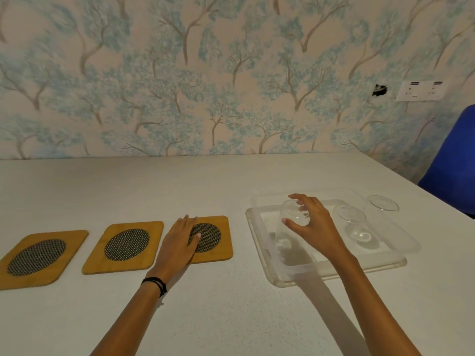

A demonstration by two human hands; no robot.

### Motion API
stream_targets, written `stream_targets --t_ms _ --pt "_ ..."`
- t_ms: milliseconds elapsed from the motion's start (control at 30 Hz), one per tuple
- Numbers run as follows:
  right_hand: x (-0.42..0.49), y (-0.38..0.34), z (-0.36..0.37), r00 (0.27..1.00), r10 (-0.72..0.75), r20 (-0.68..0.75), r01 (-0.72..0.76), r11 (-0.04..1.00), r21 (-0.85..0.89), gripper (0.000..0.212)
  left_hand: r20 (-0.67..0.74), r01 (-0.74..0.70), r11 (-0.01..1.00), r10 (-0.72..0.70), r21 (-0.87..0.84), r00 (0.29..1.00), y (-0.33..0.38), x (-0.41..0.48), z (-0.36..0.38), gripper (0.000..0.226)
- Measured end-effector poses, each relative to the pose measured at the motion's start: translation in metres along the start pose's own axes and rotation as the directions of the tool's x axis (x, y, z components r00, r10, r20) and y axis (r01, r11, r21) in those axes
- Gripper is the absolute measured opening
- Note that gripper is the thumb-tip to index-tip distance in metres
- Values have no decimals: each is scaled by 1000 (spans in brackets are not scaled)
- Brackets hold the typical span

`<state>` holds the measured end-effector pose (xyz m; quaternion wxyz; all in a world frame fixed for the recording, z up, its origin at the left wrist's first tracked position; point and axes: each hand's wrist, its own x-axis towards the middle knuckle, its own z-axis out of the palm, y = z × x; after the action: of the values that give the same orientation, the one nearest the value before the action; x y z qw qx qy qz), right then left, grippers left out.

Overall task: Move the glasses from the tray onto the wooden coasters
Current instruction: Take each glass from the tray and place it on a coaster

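Flat-fingered, the left hand (180,242) steadies the nearest coaster (209,238) while the right hand (312,224) curls its fingers around a glass (291,227) at the tray's (257,242) left edge, apparently for lifting.

Three coasters (126,246) lie in a row on the left of the bench (231,312); the tray (259,242) sits to their right. Two glasses (353,224) stand in the tray, a third (383,203) behind them at its far right edge.

Tree-patterned blue wallpaper (205,86) behind a white table (205,304), white socket plate (421,91), blue chair (455,163) at right.
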<state>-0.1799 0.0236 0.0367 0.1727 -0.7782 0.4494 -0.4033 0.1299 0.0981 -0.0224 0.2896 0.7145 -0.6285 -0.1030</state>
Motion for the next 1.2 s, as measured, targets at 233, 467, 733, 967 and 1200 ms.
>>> stream_targets --t_ms 233,467,733,967,1200 --pt "26 -27 -13 992 -38 -119 36 999 -18 49 -28 16 994 -13 105 1000 -28 -21 -11 50" --pt "44 -66 -1 988 -75 -135 76 997 0 48 8 19 993 -20 114 1000 -48 -29 -10 55" --pt "50 -100 45 996 -85 -13 85 996 26 50 -24 -6 986 10 164 1000 -59 -28 -1 57" --pt "51 -119 87 989 -101 105 96 994 49 50 -56 -31 982 42 184 998 -66 -27 3 58" --pt "54 -130 120 977 -103 186 94 994 57 50 -68 -50 979 65 196 996 -69 -26 5 58"
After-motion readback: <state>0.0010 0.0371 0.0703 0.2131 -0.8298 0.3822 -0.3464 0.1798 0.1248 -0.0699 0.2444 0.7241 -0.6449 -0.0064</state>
